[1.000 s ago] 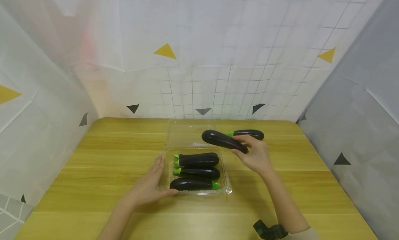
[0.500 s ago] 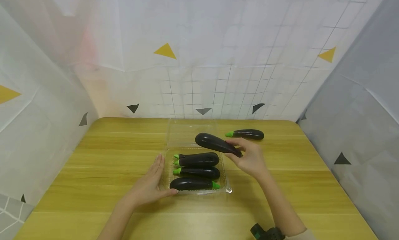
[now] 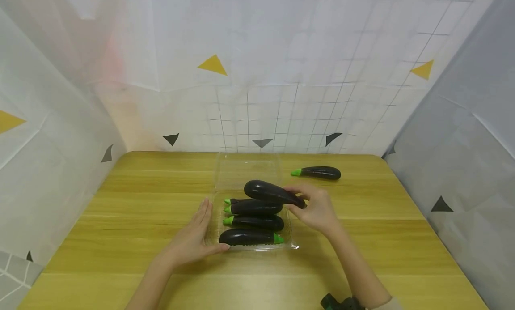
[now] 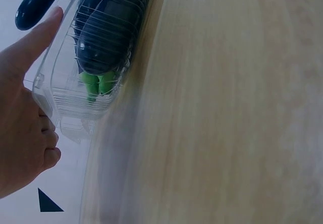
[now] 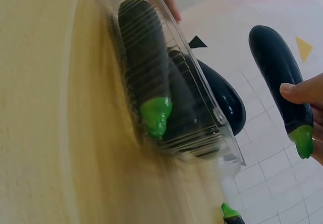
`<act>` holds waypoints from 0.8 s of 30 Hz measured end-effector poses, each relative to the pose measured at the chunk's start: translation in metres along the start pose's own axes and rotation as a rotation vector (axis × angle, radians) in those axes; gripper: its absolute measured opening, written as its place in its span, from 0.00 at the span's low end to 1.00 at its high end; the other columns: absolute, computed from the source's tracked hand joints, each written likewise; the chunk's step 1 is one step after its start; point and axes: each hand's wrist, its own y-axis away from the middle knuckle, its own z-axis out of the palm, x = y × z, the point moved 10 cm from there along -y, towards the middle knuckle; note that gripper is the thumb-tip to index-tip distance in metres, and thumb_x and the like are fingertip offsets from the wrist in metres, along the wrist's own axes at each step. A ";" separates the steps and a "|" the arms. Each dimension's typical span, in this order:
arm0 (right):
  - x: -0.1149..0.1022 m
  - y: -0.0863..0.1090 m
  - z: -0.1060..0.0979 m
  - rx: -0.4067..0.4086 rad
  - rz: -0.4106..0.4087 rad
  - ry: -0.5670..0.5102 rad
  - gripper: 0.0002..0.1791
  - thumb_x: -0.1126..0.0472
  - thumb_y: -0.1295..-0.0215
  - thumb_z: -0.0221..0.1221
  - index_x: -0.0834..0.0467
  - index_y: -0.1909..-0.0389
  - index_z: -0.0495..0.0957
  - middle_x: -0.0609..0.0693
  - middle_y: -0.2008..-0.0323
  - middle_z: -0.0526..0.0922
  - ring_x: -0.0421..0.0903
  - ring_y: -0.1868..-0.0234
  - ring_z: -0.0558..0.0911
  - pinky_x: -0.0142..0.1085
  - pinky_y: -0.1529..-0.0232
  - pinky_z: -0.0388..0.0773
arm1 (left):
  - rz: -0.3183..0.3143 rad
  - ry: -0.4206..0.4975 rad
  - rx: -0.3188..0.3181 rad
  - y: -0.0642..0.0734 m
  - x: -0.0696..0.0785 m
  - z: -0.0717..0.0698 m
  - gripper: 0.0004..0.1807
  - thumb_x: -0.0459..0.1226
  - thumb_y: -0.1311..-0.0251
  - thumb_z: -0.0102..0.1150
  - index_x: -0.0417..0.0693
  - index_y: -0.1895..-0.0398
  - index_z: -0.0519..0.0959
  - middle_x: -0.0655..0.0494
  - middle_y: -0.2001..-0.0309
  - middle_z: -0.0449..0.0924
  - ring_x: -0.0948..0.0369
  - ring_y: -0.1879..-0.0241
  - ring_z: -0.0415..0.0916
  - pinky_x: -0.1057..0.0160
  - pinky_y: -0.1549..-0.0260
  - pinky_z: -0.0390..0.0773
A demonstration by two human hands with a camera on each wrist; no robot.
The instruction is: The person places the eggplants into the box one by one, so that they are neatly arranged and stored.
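Observation:
My right hand (image 3: 315, 211) pinches a dark eggplant (image 3: 265, 191) near its stem end and holds it above the back of a clear plastic container (image 3: 261, 249). In the right wrist view the held eggplant (image 5: 275, 62) is tilted, its green cap below the thumb. Several eggplants lie side by side in the container; the front one (image 3: 245, 237) has its green cap to the right, the others to the left. My left hand (image 3: 193, 238) rests against the container's left side, fingers straight, thumb at the front corner. In the left wrist view its thumb (image 4: 38, 42) lies along the rim.
The container's clear lid (image 3: 247, 171) is folded back flat on the wooden table (image 3: 141, 202). Another eggplant (image 3: 322, 172) with a green cap lies at the back right. A pale wall covering (image 3: 257, 108) rises behind the table, with similar sheets on both sides.
My right hand has carried the eggplant leftward and toward me, from beside the lid to over the back of the container. My left hand has stayed in place.

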 end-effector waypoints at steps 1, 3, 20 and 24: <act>-0.001 0.000 0.002 -0.005 -0.005 0.002 0.22 0.73 0.57 0.74 0.61 0.56 0.83 0.50 0.60 0.86 0.45 0.59 0.84 0.36 0.63 0.84 | 0.001 -0.001 0.000 0.000 0.000 0.000 0.66 0.68 0.51 0.60 0.40 0.24 0.34 0.45 0.24 0.26 0.48 0.26 0.31 0.42 0.34 0.52; -0.003 0.002 0.005 -0.015 -0.017 0.007 0.23 0.72 0.57 0.74 0.60 0.56 0.84 0.49 0.60 0.86 0.45 0.59 0.84 0.36 0.63 0.84 | 0.000 -0.001 -0.001 0.000 0.000 0.000 0.67 0.68 0.51 0.59 0.40 0.24 0.34 0.45 0.24 0.26 0.48 0.26 0.31 0.42 0.34 0.52; -0.012 0.015 0.042 -0.117 -0.062 0.030 0.23 0.66 0.58 0.76 0.56 0.56 0.85 0.48 0.61 0.86 0.45 0.66 0.85 0.32 0.65 0.83 | -0.011 0.018 -0.003 0.000 0.000 0.001 0.66 0.67 0.51 0.61 0.41 0.24 0.34 0.46 0.24 0.25 0.48 0.26 0.31 0.42 0.34 0.51; -0.014 0.018 0.054 -0.168 -0.067 0.064 0.23 0.64 0.56 0.76 0.55 0.55 0.84 0.46 0.60 0.86 0.43 0.65 0.84 0.32 0.64 0.82 | -0.007 0.013 -0.001 0.000 0.000 0.000 0.66 0.67 0.51 0.61 0.40 0.24 0.35 0.45 0.24 0.26 0.47 0.26 0.32 0.42 0.34 0.51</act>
